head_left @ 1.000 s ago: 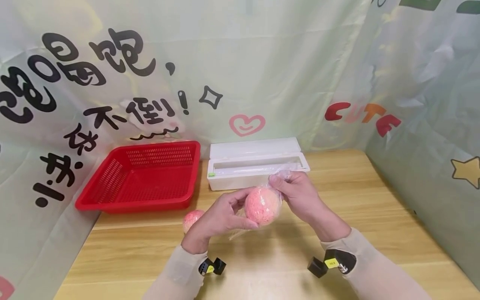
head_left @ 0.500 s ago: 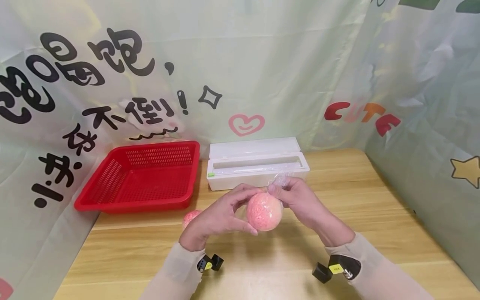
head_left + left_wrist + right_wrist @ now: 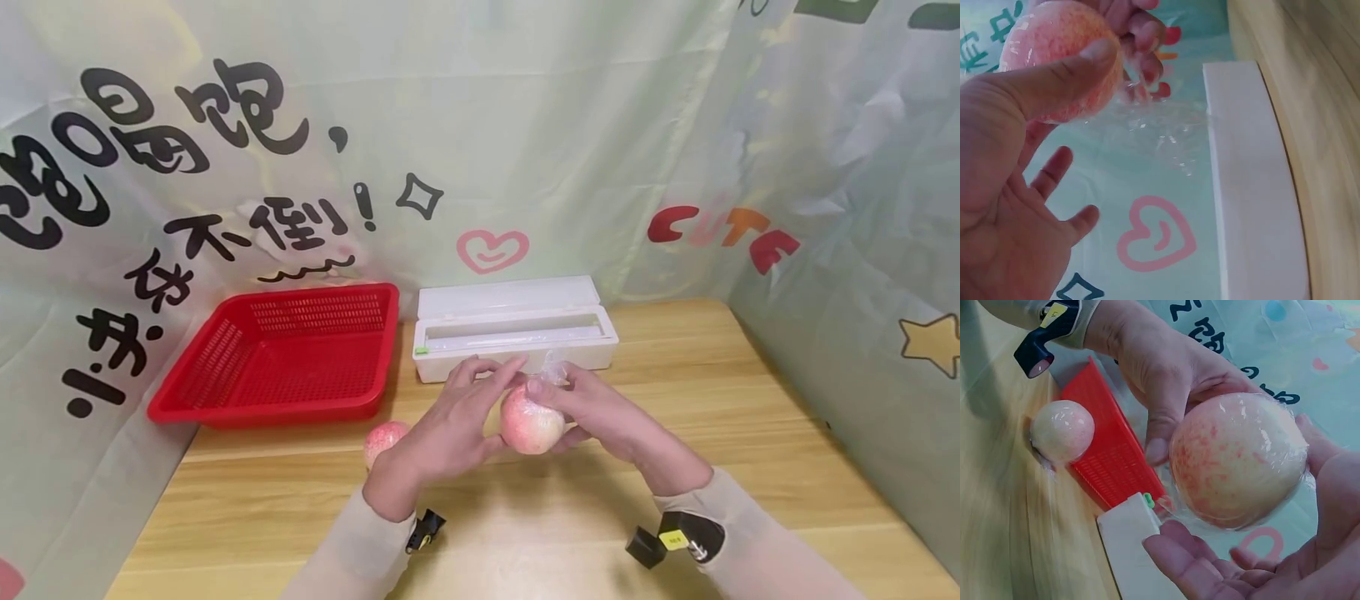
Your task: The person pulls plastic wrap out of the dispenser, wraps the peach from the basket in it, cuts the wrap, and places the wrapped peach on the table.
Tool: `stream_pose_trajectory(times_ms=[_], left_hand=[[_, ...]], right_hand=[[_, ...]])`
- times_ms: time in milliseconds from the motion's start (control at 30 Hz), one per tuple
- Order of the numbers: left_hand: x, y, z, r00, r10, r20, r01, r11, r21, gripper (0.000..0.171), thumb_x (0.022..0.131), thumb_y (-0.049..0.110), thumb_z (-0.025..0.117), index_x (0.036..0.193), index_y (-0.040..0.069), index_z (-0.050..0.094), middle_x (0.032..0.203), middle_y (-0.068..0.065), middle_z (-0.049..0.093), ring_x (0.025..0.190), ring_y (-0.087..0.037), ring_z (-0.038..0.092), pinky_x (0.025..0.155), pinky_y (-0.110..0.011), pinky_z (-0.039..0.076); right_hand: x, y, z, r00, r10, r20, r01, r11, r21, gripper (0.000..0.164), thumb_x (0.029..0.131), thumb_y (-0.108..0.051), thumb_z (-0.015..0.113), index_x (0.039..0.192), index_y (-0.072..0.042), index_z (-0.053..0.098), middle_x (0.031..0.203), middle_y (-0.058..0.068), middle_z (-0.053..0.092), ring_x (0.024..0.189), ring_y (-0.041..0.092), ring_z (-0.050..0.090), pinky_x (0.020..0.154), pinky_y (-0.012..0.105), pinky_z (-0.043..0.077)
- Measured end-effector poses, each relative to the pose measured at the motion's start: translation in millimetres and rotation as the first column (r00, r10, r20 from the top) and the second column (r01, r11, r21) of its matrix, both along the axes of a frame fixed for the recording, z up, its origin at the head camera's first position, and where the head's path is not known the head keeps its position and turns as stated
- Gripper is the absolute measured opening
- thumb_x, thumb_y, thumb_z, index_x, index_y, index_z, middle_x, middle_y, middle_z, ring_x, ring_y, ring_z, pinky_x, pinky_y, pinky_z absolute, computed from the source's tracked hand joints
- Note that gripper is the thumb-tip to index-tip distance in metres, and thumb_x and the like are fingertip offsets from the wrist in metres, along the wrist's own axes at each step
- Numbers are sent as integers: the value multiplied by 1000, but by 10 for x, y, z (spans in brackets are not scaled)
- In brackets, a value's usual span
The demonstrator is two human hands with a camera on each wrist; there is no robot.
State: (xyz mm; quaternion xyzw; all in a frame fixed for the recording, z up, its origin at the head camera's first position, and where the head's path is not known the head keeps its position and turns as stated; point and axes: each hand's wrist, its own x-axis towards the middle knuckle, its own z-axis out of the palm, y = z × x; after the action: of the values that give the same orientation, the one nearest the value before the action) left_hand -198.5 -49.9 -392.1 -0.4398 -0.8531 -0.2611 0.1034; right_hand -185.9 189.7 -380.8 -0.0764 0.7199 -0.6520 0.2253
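Note:
A pink and cream peach [image 3: 534, 425], wrapped in clear plastic film, is held in the air between both hands. My left hand [image 3: 446, 429] has its thumb against the peach's side, with other fingers spread, as the left wrist view shows. My right hand [image 3: 611, 412] holds the peach from the other side, thumb near the top and fingers below. A loose gathered end of cling film [image 3: 1169, 134] sticks out from the fruit. Beside my left wrist, a second peach [image 3: 385, 440] rests on the table, also shiny with film in the right wrist view [image 3: 1063, 431].
A red plastic basket [image 3: 262, 412] stands at the back left of the wooden table [image 3: 750, 433]. Behind the hands lies a white cling film box [image 3: 442, 367], its lid raised and a film roll inside. Printed cloth walls [image 3: 585, 167] border the table.
The peach has turned in the hands, and the loose film beside it has been gathered closer. My right hand has shifted from the film's end onto the peach; the left fingers have lifted and spread.

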Motion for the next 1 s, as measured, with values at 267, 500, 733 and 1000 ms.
stream_pose_trajectory(times_ms=[267,500,733,1000], left_hand=[[43,12,-17,997,75,33,-75,997,3,116,84,16,91,169,14,12,160,-5,49,147,-27,40,122,-47,39],[163,107,-63,615,35,788,-345,910,229,90,92,55,78,152,10,29,143,-11,47,104,-20,69,87,-40,61],[128,231,-190,510,-160,845,-403,824,399,54,100,40,72,133,6,45,121,-14,54,71,-18,69,75,-34,62],[49,226,-208,529,-195,826,-402,800,446,47,100,32,75,125,7,44,119,-12,51,74,-20,70,80,-34,62]], right_hand=[[-20,-84,-62,995,-94,-27,90,990,-109,62,104,-26,67,148,6,38,112,10,73,95,21,75,81,42,65],[-25,-114,-70,965,-206,-161,206,978,-20,64,99,-21,75,144,5,38,115,21,68,94,19,70,78,33,62],[-15,-232,-127,957,-217,-192,213,976,-40,58,99,-18,72,141,3,37,127,24,63,103,19,67,86,28,58],[9,-384,-189,928,-351,-125,339,934,-112,57,100,-22,68,143,-2,35,131,21,59,98,16,65,81,28,55]])
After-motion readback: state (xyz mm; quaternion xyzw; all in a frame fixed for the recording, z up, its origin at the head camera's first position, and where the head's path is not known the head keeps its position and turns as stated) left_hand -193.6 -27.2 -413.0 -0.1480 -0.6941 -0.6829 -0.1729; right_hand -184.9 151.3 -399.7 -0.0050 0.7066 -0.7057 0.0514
